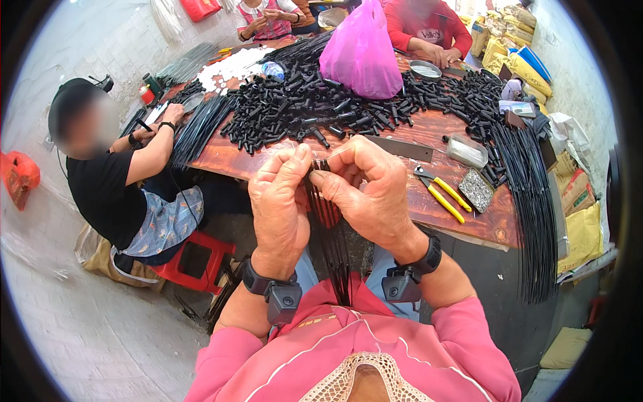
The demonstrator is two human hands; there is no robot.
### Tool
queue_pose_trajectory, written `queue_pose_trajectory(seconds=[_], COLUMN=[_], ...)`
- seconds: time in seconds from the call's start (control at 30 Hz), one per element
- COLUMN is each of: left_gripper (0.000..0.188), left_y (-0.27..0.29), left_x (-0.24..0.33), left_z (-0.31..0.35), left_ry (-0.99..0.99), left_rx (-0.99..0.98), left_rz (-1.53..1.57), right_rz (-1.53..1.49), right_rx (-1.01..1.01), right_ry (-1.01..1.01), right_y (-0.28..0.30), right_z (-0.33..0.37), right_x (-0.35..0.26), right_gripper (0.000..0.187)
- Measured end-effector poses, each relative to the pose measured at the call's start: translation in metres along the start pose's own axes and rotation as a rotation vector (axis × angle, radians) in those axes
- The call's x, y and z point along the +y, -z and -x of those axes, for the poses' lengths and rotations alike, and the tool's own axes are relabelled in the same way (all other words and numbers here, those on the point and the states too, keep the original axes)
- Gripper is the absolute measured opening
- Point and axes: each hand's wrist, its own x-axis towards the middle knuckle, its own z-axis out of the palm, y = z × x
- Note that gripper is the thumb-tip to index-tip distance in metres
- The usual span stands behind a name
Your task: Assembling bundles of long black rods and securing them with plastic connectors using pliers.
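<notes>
Above the near edge of the table, both my hands are raised and close together. My left hand [280,201] is closed, thumb against fingers, at the top of a bundle of thin black rods [329,228]. The rods hang down between my wrists toward my lap. My right hand [372,191] pinches at the same top end, thumb and forefinger together. A fine pale strand shows by its fingers; the small piece between the fingertips is too hidden to name. Nearest my right hand on the table are yellow-handled pliers [442,194] and a flat dark metal bar [400,147].
A heap of short black tubes [288,110] covers the table's middle, with a pink plastic bag [362,53] on it. Long black rods [529,208] overhang the right edge. A clear container [467,150] stands near a speckled block [476,190]. Co-workers sit left and across; a red stool [201,258] stands left.
</notes>
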Motion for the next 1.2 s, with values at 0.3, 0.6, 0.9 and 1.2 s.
queue_pose_trajectory(seconds=[0.3, 0.6, 0.9, 1.2], left_gripper=[0.014, 0.023, 0.025, 0.021], left_y=[0.003, 0.024, 0.019, 0.011], left_x=[-0.007, -0.009, -0.007, 0.0], left_z=[-0.009, -0.016, -0.013, -0.007], left_ry=[0.063, 0.159, 0.163, 0.166], left_rx=[-0.046, -0.232, -0.215, -0.183], left_rz=[0.089, 0.045, 0.04, 0.044], right_rz=[-0.565, -0.757, -0.684, -0.689], right_rx=[-0.12, -0.151, -0.227, -0.318], right_ry=[-0.481, -0.504, -0.55, -0.399], right_y=[0.008, 0.01, 0.013, 0.011], right_z=[-0.008, -0.008, -0.011, -0.018], right_x=[0.015, 0.032, 0.035, 0.039], right_gripper=[0.015, 0.016, 0.026, 0.018])
